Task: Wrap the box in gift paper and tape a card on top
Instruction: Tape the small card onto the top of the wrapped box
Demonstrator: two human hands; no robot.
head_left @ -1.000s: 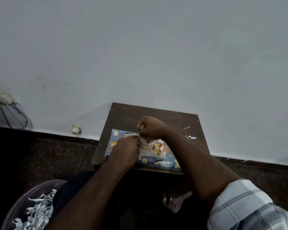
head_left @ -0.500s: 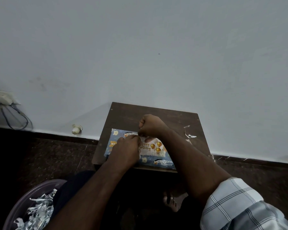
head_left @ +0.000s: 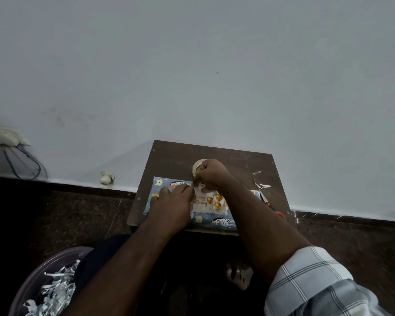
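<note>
Two hands meet at the card's far left corner, where the taping is being done. The left hand point(head_left: 171, 207) lies on the box point(head_left: 221, 221) with its fingers pressed down at the card's left edge, pinning it; whether they also nip a tape end cannot be told. The right hand point(head_left: 211, 173) is curled round the tape roll point(head_left: 197, 166), held just above the far edge of the card point(head_left: 209, 202).

The card is judged light and thin, apt to slide on glossy paper, so it wants holding flat by its edge while tape goes across a corner. The tape is sticky and flimsy (best kept taut between roll and thumb). The box seems stiff enough to press on.

Wrapped in blue paper printed with animals, the box sits at the near edge of the small brown table point(head_left: 237, 160). The card is white, with gold balloons and gold script.
</note>
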